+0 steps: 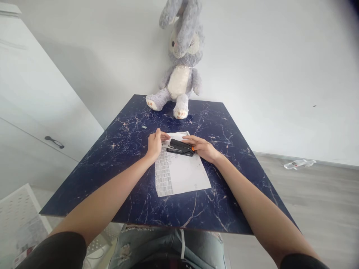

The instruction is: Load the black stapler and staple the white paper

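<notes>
A black stapler (pixel 181 148) with an orange part at its right end lies over a sheet of paper (pixel 186 175). Its top and base are parted a little, and a metal rail (pixel 165 146) sticks out at the left end. My left hand (pixel 155 145) is closed at that rail, its fingertips partly hidden. Around the stapler's right end, my right hand (pixel 206 148) grips it with the fingers over the top. The paper carries grey printed blocks along its left side.
Under everything is a dark blue marbled table (pixel 112 175). A grey plush rabbit (pixel 181 80) sits at its far edge against the wall. A small pale piece (pixel 144 127) lies beyond my left hand. White drawers (pixel 36 112) stand left; clear plastic packaging (pixel 299 164) lies on the floor right.
</notes>
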Tool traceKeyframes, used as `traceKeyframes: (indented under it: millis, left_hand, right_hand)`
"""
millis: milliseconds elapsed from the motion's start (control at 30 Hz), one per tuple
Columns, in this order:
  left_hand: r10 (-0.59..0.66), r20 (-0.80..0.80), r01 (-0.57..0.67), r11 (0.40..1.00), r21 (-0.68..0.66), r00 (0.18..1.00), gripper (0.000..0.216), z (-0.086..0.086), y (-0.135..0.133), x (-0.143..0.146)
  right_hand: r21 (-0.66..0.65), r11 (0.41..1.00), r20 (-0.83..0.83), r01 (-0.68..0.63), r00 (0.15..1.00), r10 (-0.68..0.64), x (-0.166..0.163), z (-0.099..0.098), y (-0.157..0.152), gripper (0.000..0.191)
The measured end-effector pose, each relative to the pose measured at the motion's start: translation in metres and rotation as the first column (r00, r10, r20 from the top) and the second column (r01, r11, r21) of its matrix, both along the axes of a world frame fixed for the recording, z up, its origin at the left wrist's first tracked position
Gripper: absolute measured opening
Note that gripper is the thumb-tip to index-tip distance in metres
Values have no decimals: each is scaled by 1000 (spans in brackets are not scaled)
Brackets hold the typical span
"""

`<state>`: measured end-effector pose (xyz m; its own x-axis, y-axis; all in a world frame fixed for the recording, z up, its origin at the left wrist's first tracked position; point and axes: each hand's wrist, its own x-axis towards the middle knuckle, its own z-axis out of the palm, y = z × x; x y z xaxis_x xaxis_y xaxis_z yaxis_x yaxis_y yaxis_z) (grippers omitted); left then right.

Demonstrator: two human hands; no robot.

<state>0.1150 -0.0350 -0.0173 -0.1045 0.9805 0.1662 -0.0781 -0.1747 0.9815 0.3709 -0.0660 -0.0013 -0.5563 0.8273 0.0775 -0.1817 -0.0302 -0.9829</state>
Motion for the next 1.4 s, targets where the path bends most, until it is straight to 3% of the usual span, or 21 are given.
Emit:
traceKeyframes:
  millis: [100,167,233,367,467,533,633,900,1033,1100,1167,1267,1333,1400]
  left_hand:
    - [0,-11,0,1000,-4,1000,74,1,-1,0]
    - [3,-2,-3,1000,-6,1000,72,3,-2,0]
    - [-3,45,3,1000,13,999,65,6,-4,0]
    - [-92,211,79,995,65,973,37,12,-6,3]
    - [-187,369,212,977,-29,911,36,14,-5,5]
    - [-252,427,316,945,-85,868,39,13,-4,6]
    - [-333,422,403,911,-87,843,39,11,-3,5]
    - [-322,375,381,920,-94,869,40,6,-1,4]
    - [-216,339,265,959,-103,916,32,8,-1,4]
    - [-107,280,135,987,-83,954,27,9,-2,2]
    - [17,186,-18,1000,6,982,24,13,-4,0]
    - [150,34,-153,967,205,988,27,20,-13,-2]
    - [168,-71,-140,944,298,983,31,25,-22,-2]
    - [146,-167,-78,931,356,975,33,29,-30,0]
  right_hand:
    - [239,968,206,80,970,-131,-7,-1,-5,43]
    - [451,889,381,71,886,-264,-12,-1,-10,40]
    - [603,796,453,60,795,-403,-18,-2,-16,38]
    - [812,568,306,132,733,-607,-25,-3,-23,39]
    - [921,378,205,94,708,-675,-25,-3,-24,43]
    - [947,319,198,45,697,-689,-23,-3,-23,45]
    - [958,286,201,11,685,-701,-19,-3,-23,44]
    - [946,324,241,-8,686,-687,-21,4,-28,39]
    - [947,274,110,170,627,-771,-24,0,-27,44]
    - [908,289,65,303,582,-811,-23,-2,-25,41]
    - [828,366,89,425,546,-833,-20,-2,-22,33]
    - [666,558,216,495,588,-779,-18,-2,-19,32]
    - [584,675,286,452,663,-692,-19,-2,-19,34]
    - [550,747,334,373,721,-607,-23,-1,-20,34]
